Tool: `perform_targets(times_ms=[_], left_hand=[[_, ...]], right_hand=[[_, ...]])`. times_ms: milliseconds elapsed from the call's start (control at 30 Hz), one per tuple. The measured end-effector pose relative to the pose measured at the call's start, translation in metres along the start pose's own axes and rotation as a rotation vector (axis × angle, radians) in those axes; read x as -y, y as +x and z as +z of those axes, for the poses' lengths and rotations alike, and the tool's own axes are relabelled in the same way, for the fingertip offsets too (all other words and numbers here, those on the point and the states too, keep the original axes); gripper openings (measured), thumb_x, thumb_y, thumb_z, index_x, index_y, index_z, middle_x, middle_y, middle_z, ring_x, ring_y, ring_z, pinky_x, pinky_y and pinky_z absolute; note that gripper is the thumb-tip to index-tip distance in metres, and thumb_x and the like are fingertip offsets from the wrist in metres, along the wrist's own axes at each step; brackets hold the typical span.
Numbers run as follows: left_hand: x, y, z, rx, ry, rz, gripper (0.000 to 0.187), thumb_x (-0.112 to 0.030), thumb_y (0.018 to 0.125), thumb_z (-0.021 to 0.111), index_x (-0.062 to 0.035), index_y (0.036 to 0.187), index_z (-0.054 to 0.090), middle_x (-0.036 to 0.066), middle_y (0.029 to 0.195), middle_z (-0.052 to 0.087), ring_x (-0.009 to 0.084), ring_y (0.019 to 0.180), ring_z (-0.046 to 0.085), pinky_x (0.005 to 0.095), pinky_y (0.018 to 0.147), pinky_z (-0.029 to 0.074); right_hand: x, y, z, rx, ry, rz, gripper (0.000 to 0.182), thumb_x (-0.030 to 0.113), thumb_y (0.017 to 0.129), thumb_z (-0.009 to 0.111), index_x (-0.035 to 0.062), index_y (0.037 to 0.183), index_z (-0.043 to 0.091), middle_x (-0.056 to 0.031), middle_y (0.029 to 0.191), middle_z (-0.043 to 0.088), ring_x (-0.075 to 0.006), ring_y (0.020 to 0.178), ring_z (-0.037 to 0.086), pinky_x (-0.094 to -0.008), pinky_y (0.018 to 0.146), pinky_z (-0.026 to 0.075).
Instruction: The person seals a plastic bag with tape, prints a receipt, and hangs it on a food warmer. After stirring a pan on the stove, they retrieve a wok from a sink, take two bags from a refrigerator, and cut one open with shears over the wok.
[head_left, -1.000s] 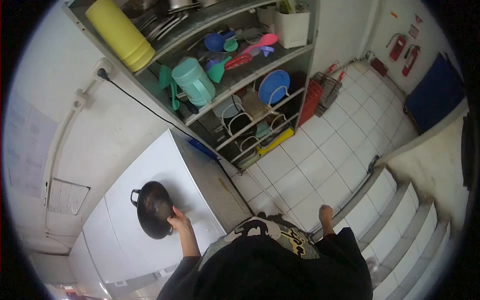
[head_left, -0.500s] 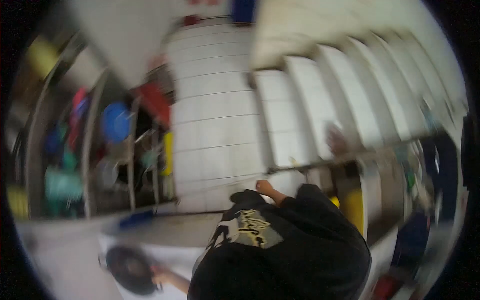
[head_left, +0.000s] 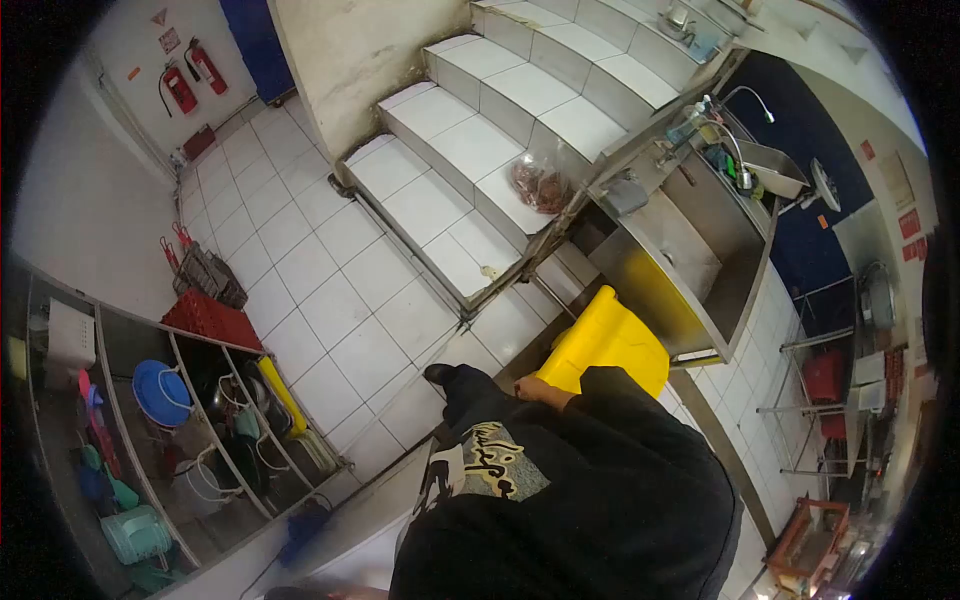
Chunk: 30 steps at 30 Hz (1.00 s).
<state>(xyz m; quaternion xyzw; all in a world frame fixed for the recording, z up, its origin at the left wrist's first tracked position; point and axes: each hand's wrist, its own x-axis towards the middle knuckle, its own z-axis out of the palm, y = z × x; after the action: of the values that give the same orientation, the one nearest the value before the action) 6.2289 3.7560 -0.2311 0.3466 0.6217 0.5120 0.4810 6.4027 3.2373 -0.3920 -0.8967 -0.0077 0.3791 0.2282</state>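
My right hand [head_left: 541, 390] hangs by my side with its fingers curled, and nothing shows in it. It overlaps the lower left edge of a smooth yellow plastic piece [head_left: 612, 345] standing below the sink. Only a sliver of my left hand [head_left: 352, 594] shows at the bottom edge. Beside it lies the dark rim of the black frying pan [head_left: 284, 593], whose handle that hand grips; most of both is out of view. My black printed shirt [head_left: 570, 490] fills the lower middle.
White tiled steps [head_left: 470, 150] rise ahead, with a plastic bag [head_left: 541, 184] of reddish contents on them. A steel sink [head_left: 690, 250] stands at right. At left, a shelf rack [head_left: 180, 350] holds tubs and a blue bucket [head_left: 162, 392]. A red crate [head_left: 212, 318] sits behind it.
The view has swung to the right and sharpened. The frying pan and my left hand have slid almost out of the bottom edge. The yellow piece and sink now show beside my right hand.
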Motion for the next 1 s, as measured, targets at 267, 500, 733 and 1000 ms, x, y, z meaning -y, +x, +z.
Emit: perform_targets(times_ms=[267,500,733,1000], left_hand=[[0.003,-0.034,0.000,0.135,0.037,0.005,0.028,-0.015,0.079,0.054,0.0055,0.098,0.047,0.017,0.090,0.055,0.0244,0.083,0.053,0.0364,0.070,0.045],[0.008,-0.089,0.006,0.405,0.070,-0.036,0.026,-0.011,0.077,0.057,0.0050,0.095,0.046,0.016,0.088,0.054,0.0230,0.081,0.053,0.0360,0.070,0.044],[0.025,-0.180,-0.013,0.748,0.179,-0.051,0.026,-0.007,0.076,0.060,0.0046,0.093,0.045,0.015,0.087,0.053,0.0216,0.080,0.052,0.0357,0.069,0.043],[0.016,-0.341,-0.057,1.427,0.303,-0.307,0.032,-0.026,0.081,0.045,0.0001,0.100,0.046,0.012,0.102,0.049,0.0218,0.089,0.047,0.0363,0.075,0.041]], right_hand=[[0.037,-0.001,-0.018,0.043,-0.148,-0.064,0.024,0.016,0.072,0.051,0.0053,0.090,0.063,-0.0167,0.090,0.061,-0.0337,0.081,0.059,-0.0411,0.070,0.047],[0.054,-0.026,-0.024,0.037,-0.155,-0.084,0.021,0.017,0.071,0.051,0.0066,0.083,0.064,-0.0149,0.084,0.063,-0.0328,0.080,0.059,-0.0404,0.070,0.047],[0.033,-0.087,0.003,-0.094,0.134,-0.147,0.023,0.013,0.070,0.047,0.0071,0.085,0.063,-0.0164,0.083,0.062,-0.0317,0.081,0.059,-0.0396,0.072,0.045],[-0.088,-0.251,0.078,-0.490,0.611,-0.068,0.023,0.015,0.076,0.046,0.0053,0.092,0.058,-0.0126,0.081,0.062,-0.0224,0.075,0.060,-0.0332,0.069,0.047]])
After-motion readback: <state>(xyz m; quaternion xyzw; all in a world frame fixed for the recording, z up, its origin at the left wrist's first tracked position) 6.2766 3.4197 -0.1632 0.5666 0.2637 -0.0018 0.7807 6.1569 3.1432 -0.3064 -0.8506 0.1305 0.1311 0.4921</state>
